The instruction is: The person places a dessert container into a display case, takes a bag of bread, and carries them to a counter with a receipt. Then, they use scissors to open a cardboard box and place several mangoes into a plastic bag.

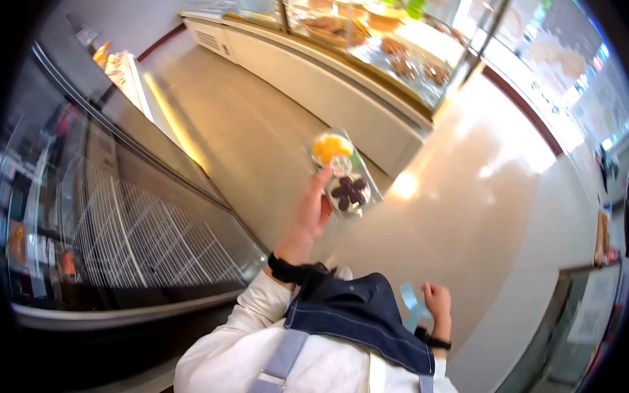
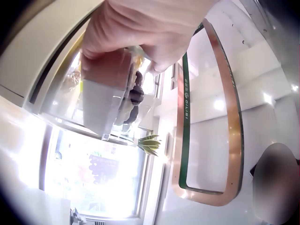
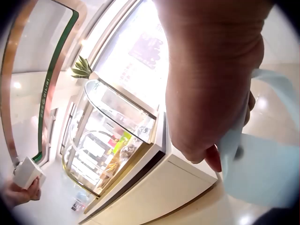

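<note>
My left hand [image 1: 314, 207] grips a clear plastic box [image 1: 342, 173] out in front of the body, holding one cup topped with orange pieces and one with dark pieces. In the left wrist view the left hand [image 2: 140, 33] curls over the box [image 2: 101, 105], whose pale base faces the camera. Low beside the apron, my right hand [image 1: 437, 303] has its fingers curled round a light blue strip [image 1: 413, 307]. That strip [image 3: 262, 166] hangs from the right hand [image 3: 211, 89] in the right wrist view.
A glass display counter [image 1: 374, 81] with baked goods runs across the front. At left stands a glass-fronted cabinet with wire racks [image 1: 140, 225]. Tiled floor [image 1: 459, 222] lies between them, and another counter [image 1: 518, 328] is at right.
</note>
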`<act>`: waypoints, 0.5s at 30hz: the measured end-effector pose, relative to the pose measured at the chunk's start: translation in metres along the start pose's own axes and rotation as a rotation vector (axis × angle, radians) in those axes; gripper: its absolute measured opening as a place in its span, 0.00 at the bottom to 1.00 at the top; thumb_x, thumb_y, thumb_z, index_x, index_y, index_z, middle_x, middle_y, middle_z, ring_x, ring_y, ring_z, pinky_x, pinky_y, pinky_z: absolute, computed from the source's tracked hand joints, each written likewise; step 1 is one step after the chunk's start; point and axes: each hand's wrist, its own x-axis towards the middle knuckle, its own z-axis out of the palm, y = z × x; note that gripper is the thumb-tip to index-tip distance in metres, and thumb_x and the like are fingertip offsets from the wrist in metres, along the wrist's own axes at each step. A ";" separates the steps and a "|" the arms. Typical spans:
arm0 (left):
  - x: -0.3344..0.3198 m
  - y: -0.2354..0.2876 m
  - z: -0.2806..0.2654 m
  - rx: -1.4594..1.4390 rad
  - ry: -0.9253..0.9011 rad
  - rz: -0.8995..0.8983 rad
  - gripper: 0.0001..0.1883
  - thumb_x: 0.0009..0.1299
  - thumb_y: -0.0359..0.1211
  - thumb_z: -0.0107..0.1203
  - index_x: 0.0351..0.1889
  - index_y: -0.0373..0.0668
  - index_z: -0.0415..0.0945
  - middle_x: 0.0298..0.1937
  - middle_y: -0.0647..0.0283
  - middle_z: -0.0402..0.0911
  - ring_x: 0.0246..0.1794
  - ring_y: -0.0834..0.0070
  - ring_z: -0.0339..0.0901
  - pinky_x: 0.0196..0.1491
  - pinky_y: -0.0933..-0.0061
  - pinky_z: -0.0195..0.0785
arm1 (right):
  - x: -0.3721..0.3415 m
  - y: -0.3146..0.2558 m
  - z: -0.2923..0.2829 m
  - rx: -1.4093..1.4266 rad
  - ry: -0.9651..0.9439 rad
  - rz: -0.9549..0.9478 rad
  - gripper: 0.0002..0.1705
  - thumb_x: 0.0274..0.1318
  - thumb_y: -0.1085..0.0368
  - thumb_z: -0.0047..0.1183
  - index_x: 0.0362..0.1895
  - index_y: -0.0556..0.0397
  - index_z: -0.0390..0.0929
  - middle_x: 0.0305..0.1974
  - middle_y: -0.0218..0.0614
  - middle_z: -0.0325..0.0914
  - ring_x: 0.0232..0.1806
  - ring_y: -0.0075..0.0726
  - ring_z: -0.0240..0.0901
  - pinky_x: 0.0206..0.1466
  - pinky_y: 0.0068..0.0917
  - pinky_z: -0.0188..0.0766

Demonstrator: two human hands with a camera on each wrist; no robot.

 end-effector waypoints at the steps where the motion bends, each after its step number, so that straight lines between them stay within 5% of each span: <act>1: 0.014 0.001 -0.008 -0.005 0.028 0.004 0.22 0.66 0.43 0.44 0.50 0.37 0.63 0.43 0.59 0.73 0.41 0.73 0.74 0.42 0.72 0.71 | 0.005 0.010 0.007 -0.038 0.029 -0.011 0.18 0.51 0.53 0.43 0.25 0.52 0.79 0.18 0.46 0.72 0.22 0.45 0.71 0.26 0.35 0.65; 2: 0.029 -0.004 -0.017 -0.012 0.053 -0.001 0.22 0.66 0.43 0.45 0.50 0.37 0.63 0.43 0.59 0.74 0.41 0.73 0.74 0.43 0.72 0.71 | 0.015 0.019 0.011 -0.016 0.008 0.078 0.17 0.50 0.53 0.44 0.24 0.51 0.78 0.20 0.47 0.72 0.24 0.53 0.70 0.27 0.40 0.65; 9: 0.183 0.037 -0.094 -0.001 0.225 0.039 0.25 0.65 0.44 0.46 0.54 0.38 0.61 0.49 0.58 0.71 0.48 0.69 0.71 0.51 0.67 0.65 | 0.216 0.014 0.005 -0.148 -0.172 0.208 0.19 0.47 0.50 0.45 0.21 0.50 0.79 0.22 0.45 0.74 0.26 0.51 0.72 0.30 0.41 0.68; 12: 0.203 0.063 -0.114 -0.078 0.386 0.145 0.22 0.64 0.42 0.47 0.52 0.38 0.63 0.47 0.59 0.72 0.47 0.69 0.71 0.50 0.67 0.65 | 0.337 -0.046 0.027 -0.358 -0.357 -0.128 0.19 0.44 0.47 0.46 0.23 0.47 0.80 0.24 0.44 0.76 0.29 0.48 0.73 0.35 0.38 0.70; 15: 0.226 0.103 -0.131 -0.162 0.517 0.266 0.22 0.65 0.41 0.45 0.53 0.38 0.63 0.49 0.58 0.72 0.48 0.68 0.70 0.52 0.64 0.64 | 0.463 -0.173 0.035 -0.247 -0.704 -0.336 0.19 0.47 0.48 0.48 0.26 0.50 0.81 0.24 0.40 0.78 0.29 0.39 0.75 0.38 0.33 0.70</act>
